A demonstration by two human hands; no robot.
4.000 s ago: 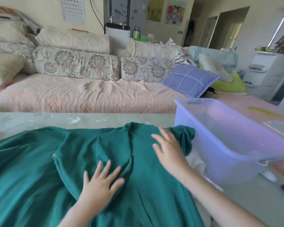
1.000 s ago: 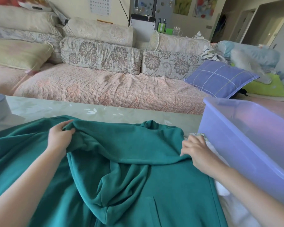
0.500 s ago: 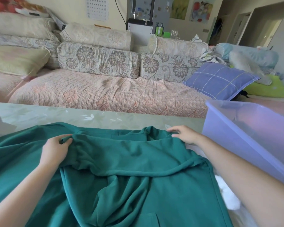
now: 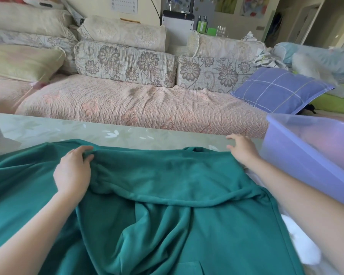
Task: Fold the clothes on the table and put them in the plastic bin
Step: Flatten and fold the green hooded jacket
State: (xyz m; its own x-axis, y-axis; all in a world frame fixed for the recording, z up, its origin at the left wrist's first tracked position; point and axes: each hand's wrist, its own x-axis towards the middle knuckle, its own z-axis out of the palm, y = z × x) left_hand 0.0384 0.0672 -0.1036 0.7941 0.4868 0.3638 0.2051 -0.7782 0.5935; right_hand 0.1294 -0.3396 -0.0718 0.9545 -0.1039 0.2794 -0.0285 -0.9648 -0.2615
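- The teal garment lies on the table, only partly folded.
- Your left hand pinches its fold; your right hand rests with loose fingers at the far corner.
- It is not yet in the plastic bin just beside; a white cloth waits too.

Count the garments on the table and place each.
2: the green garment spreads across the table; a white garment peeks from under its right edge, near the plastic bin. More may be hidden beneath.
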